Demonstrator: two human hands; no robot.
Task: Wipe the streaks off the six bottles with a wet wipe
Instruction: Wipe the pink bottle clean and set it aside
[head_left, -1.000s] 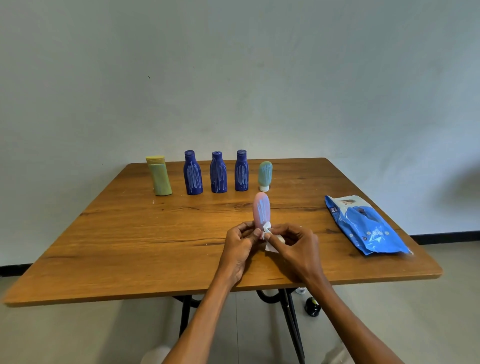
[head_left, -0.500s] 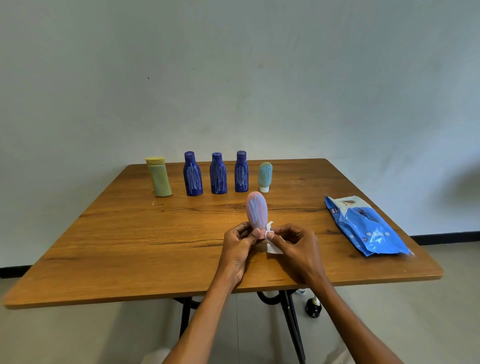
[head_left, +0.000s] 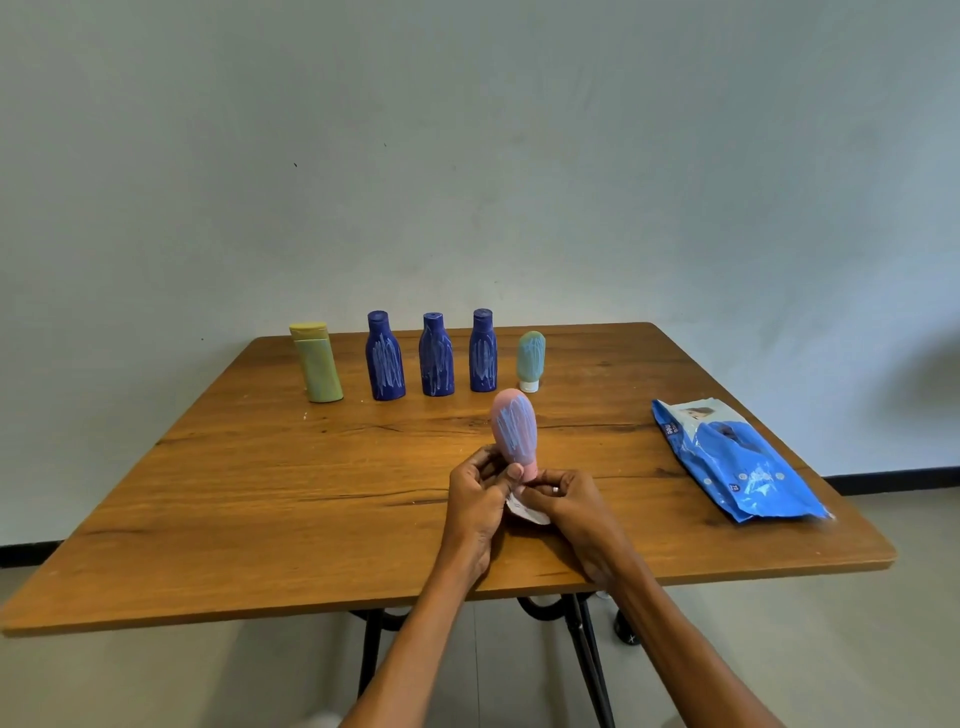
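Pink streaked bottle (head_left: 514, 434) gripped at its base by left hand (head_left: 480, 501); white wipe (head_left: 524, 512) pinched in right hand (head_left: 569, 501). Contents unseen. Glossy blue pack (head_left: 737, 467) right.

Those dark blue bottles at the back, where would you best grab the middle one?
Probably the narrow neck of the middle dark blue bottle, coming from above or the near side. It stands upright with neighbours close at both flanks, and a grip there leaves the streaked belly free for wiping.

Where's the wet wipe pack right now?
In the head view the blue wipe pack lies flat on the right side of the table, near its right edge, right of the hands and the pink bottle.
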